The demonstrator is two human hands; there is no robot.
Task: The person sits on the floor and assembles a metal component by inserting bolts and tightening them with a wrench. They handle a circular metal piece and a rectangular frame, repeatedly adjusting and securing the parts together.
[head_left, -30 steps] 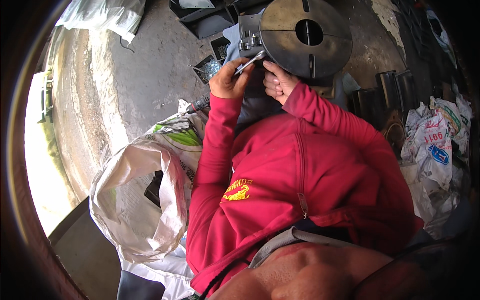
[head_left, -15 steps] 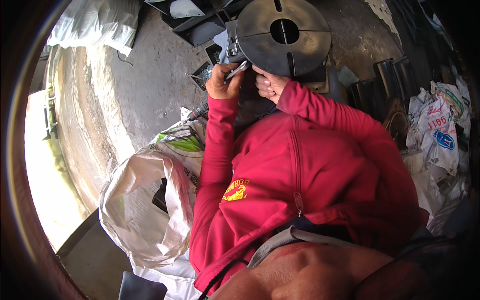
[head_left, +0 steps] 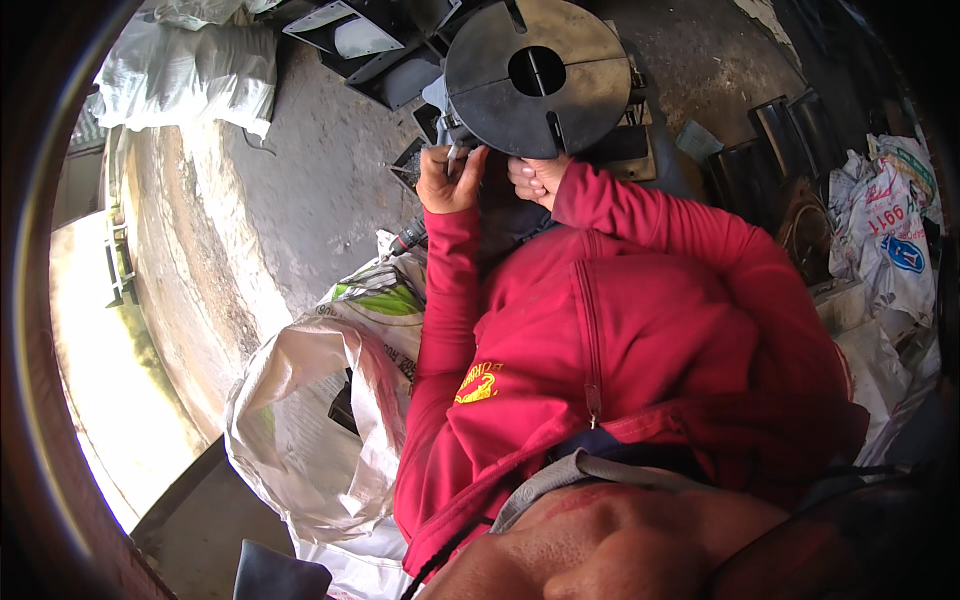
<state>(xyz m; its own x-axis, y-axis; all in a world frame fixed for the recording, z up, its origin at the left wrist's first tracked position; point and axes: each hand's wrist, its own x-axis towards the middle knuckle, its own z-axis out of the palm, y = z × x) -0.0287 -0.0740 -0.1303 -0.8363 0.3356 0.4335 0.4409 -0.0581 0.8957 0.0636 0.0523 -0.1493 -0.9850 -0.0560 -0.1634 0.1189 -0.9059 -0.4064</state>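
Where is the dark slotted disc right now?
The dark slotted disc is at the head view's top, slightly right of centre, with the right hand at its near edge.

Two bare hands are in view, one left hand [head_left: 448, 184] and one right hand [head_left: 537, 181], with one slim silver tool [head_left: 451, 159] and one dark round disc [head_left: 590, 100], which shows one central hole [head_left: 537, 72] and two slots [head_left: 554, 130]. Around them are one red jacket [head_left: 660, 310], one open white sack [head_left: 262, 405], two small dark trays [head_left: 426, 121] and at least two black panels [head_left: 774, 138].
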